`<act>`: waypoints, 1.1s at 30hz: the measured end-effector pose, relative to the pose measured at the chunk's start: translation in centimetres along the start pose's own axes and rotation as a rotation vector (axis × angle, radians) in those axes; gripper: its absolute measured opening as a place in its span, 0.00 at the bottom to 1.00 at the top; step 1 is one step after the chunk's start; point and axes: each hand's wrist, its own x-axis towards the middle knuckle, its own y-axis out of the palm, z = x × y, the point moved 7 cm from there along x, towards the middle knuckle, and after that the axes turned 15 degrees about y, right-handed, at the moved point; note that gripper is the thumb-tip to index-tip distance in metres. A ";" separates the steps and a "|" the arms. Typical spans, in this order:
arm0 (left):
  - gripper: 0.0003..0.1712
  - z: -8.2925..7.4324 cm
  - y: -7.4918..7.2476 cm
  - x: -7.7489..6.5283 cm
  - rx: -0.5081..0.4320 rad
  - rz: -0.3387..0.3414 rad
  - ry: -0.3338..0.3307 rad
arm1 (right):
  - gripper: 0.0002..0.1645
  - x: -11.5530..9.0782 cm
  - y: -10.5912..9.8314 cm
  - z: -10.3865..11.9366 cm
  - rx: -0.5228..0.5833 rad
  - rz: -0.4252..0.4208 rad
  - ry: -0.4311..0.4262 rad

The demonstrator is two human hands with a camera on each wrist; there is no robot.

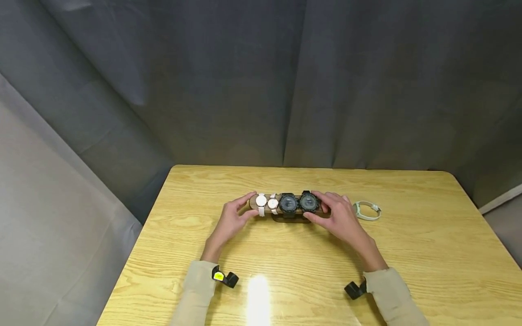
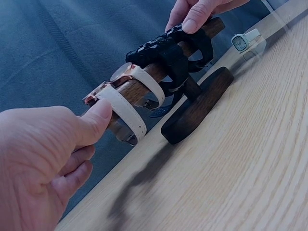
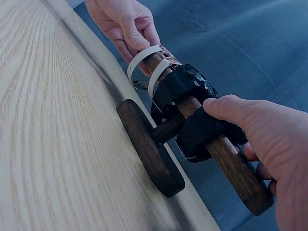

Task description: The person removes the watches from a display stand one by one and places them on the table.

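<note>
A dark wooden watch stand stands on the table, a T-bar above an oval base. Two white-strapped watches sit on the bar's left half, and two black digital watches on its right. My left hand pinches the outermost white-strapped watch at the bar's left end, its thumb on the strap. With thumb and fingers, my right hand grips the outer black watch. Beside them are the inner white-strapped watch and the inner black watch.
A pale green watch with a looped strap lies on the table just right of my right hand. The wooden table ends at a dark curtain behind the stand.
</note>
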 end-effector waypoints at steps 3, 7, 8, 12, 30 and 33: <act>0.33 -0.1 -0.1 -0.1 0.009 0.004 0.002 | 0.41 0.0 0.0 0.1 0.002 0.004 0.007; 0.33 -0.1 -0.2 -0.1 0.011 0.007 -0.001 | 0.41 0.0 0.1 0.1 0.007 0.006 0.011; 0.33 -0.1 -0.3 -0.1 0.011 0.006 -0.005 | 0.41 0.0 0.1 0.2 0.008 0.006 0.011; 0.33 -0.2 -0.4 -0.2 0.005 0.003 -0.006 | 0.41 0.0 0.1 0.3 0.012 0.007 0.007; 0.33 -0.3 -0.3 -0.3 -0.006 0.015 -0.017 | 0.42 -0.1 0.0 0.4 0.010 0.023 0.027; 0.33 -0.3 -0.3 -0.3 0.001 0.015 -0.014 | 0.42 -0.1 0.1 0.3 0.010 0.020 0.028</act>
